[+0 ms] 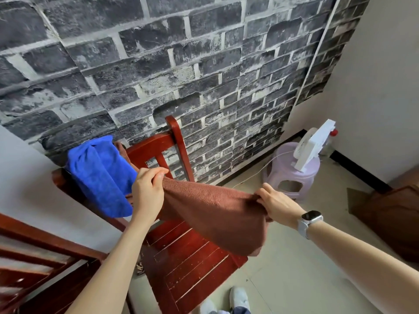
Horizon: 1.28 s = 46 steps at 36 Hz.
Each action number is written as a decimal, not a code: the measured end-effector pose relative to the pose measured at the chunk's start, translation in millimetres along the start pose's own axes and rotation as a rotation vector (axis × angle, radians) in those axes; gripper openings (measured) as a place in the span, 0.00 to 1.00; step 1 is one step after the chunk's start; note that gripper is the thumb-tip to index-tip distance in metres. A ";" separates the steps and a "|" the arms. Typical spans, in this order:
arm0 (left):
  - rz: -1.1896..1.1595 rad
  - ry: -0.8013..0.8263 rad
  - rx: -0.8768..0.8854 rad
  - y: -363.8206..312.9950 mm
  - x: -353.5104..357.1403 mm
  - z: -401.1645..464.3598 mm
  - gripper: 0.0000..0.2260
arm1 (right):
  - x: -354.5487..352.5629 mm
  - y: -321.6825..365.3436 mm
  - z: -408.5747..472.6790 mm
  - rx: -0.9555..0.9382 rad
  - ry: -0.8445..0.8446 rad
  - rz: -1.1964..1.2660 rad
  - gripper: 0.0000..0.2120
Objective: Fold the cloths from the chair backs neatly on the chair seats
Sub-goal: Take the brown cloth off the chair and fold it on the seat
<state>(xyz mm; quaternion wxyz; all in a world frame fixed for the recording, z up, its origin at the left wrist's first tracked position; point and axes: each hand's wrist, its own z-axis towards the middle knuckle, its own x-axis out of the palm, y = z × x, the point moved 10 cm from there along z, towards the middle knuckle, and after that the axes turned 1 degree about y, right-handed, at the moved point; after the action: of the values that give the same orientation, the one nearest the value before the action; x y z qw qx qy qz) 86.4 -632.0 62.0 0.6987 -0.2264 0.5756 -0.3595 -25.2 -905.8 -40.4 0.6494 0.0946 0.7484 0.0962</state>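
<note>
Two hands were pinched on brown cloth [215, 211] | left hand [148, 191], right hand [280, 206] | long axis between fingers | chair seat [188, 257] below

Both arms reach forward, left hand [148, 191] and right hand [280, 206] each with fingers curled, pinching.

Left hand [147, 191] and right hand [277, 206] pinching brown cloth [215, 209] over red chair [181, 257], blue cloth [102, 173] on chair back

Red wooden chair [181, 264] on tiled floor [294, 279], blue cloth [99, 175] draped over its back.
</note>
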 end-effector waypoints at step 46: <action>0.333 0.479 -0.143 74.9 62.2 -54.3 0.09 | 46.8 -77.2 -36.0 0.784 -0.382 1.402 0.09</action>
<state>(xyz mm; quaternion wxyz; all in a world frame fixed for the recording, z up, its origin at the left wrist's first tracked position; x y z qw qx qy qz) 56.9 -626.2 -45.4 0.5745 -0.0860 0.7772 -0.2419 -68.6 -968.4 -100.6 0.4747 0.7741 0.3717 0.1930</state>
